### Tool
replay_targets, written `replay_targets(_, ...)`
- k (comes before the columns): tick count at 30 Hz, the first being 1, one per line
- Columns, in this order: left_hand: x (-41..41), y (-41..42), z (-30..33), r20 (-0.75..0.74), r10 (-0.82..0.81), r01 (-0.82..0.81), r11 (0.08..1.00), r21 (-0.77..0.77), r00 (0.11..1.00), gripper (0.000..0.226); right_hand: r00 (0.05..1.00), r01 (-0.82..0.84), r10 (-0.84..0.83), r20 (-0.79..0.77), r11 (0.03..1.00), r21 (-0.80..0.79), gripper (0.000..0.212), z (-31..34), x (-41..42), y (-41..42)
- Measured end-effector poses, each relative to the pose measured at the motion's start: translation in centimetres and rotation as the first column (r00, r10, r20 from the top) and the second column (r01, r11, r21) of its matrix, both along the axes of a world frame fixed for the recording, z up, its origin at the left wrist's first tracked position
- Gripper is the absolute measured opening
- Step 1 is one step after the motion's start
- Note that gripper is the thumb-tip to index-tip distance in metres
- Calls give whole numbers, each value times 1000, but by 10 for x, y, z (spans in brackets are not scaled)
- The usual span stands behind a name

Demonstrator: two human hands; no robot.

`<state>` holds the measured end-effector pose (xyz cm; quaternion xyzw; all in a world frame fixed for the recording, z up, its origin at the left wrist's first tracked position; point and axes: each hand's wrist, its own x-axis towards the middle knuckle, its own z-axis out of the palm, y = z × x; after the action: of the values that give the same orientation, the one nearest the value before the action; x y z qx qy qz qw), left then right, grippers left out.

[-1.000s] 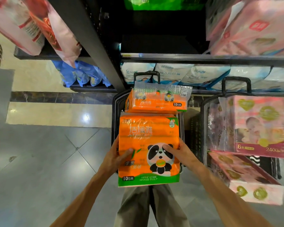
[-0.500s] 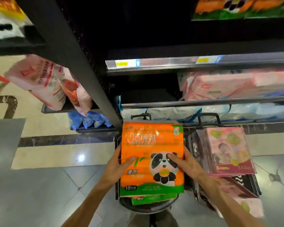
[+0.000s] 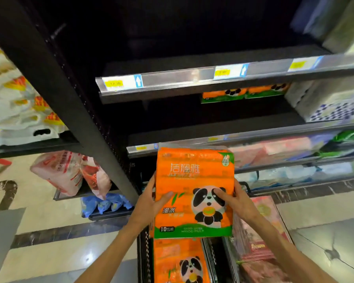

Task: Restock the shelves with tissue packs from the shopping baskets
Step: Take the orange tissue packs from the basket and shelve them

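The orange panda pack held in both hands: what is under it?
Under the held pack lies another orange panda pack in a dark basket. Its top edge and anything deeper in the basket are hidden.

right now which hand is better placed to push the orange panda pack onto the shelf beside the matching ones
Probably the right hand. Both grip the orange panda pack, left hand on the opposite edge, but the matching packs sit up and to the right, and the black upright post crowds the left.
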<state>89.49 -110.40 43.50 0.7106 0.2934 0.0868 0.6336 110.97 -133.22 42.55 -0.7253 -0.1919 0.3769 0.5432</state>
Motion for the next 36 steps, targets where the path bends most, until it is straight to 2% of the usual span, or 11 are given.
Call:
replay_targets(8, 106, -21, 55, 139, 17, -44, 980, 193, 990, 98, 979, 34, -51, 195, 995, 90, 50, 55, 102, -17)
replay_targets(15, 185, -28, 66, 257, 65, -135, 955, 263, 964, 97, 898, 24, -100, 429, 984, 179, 66, 87, 182, -27)
replay_targets(17, 218, -28, 52, 268, 104, -180, 944, 277, 958, 92, 862, 79, -159, 482, 980, 182, 61, 81, 213, -32)
replay_targets(19, 225, -24, 54, 274, 146, -232, 921, 314, 951, 88, 836, 89, -174, 520, 979, 184, 44, 83, 217, -26)
replay_targets(21, 242, -21, 52, 268, 174, -268, 890, 368, 948, 70, 816, 94, -186, 548, 977, 191, 28, 77, 231, -18)
replay_targets(23, 262, -16, 41, 288, 193, -308, 845, 436, 938, 41, 819, 101, -198, 538, 974, 205, 25, 66, 244, -6)
replay_targets(26, 282, 0, 13, 239, 184, -281, 830, 481, 954, 35, 819, 78, -175, 547, 978, 195, 41, 39, 266, 11)
replay_targets(30, 299, 25, -17, 153, 302, -338, 814, 472, 941, 29, 781, 48, -174, 599, 974, 219, 72, 30, 281, 36)
replay_targets(32, 312, 33, -16, 132, 330, -351, 800, 487, 935, 37, 790, 37, -171, 588, 972, 232, 70, 28, 290, 47)
replay_targets(34, 330, 39, -13, 147, 320, -345, 747, 568, 936, 62, 803, 39, -171, 572, 971, 236, 64, 24, 304, 54)
replay_targets(36, 347, 46, -13, 136, 304, -321, 721, 614, 943, 75, 808, 67, -197, 556, 967, 246, 61, 21, 317, 58)
